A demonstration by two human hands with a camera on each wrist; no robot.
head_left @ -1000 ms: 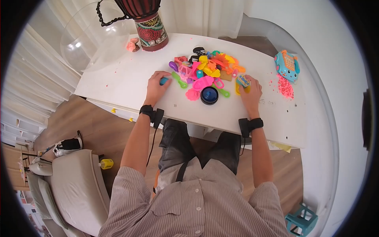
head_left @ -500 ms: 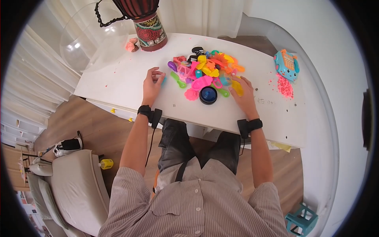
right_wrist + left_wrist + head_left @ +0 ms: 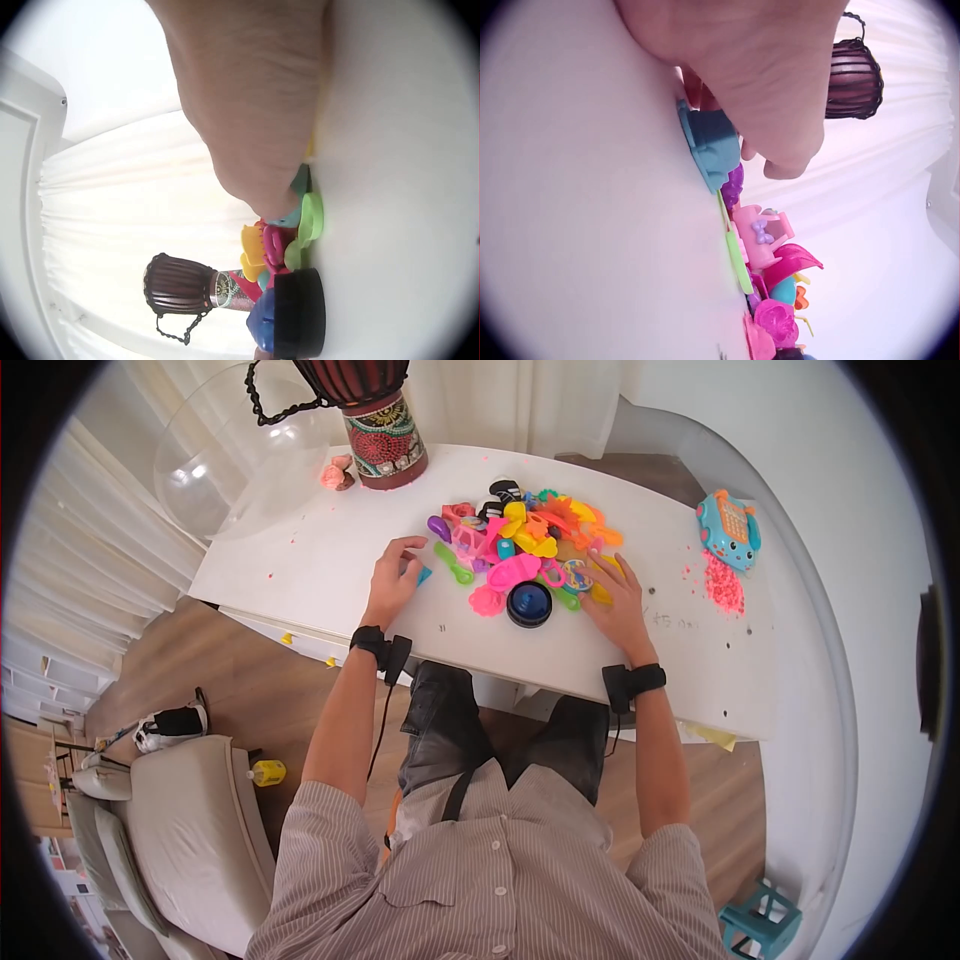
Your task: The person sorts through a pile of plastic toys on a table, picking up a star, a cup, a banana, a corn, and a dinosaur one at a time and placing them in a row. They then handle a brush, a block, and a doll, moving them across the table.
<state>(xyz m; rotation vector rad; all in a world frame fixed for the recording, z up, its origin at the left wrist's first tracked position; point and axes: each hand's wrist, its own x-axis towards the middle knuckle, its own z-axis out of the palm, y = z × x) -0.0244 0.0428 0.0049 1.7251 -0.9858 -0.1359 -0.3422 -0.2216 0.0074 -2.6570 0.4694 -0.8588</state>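
My left hand (image 3: 393, 585) rests on the table left of the toy pile, its fingers loosely bent. Beneath its thumb lies a small teal plastic toy (image 3: 714, 142), partly covered by the hand in the head view. At the pile's right edge my right hand (image 3: 620, 605) spreads its fingers over a yellow toy piece (image 3: 602, 594). Its thumb is right at a round toy piece (image 3: 577, 575) with a blue and yellow face. Between the hands sits a dark blue, dome-topped thing with a black base (image 3: 529, 604), beside a pink shell-shaped toy (image 3: 487, 600).
Bright plastic toys (image 3: 513, 570) are heaped mid-table. Behind stands a patterned drum (image 3: 385, 440), with a pink flower (image 3: 335, 474) beside it. A toy telephone (image 3: 730, 532) and pink bits (image 3: 725, 585) lie at right. A clear dome (image 3: 225, 470) is at the far left.
My right hand has moved left to the pile and put down the blue and yellow piece there. The left fingers have lifted off the teal toy somewhat.
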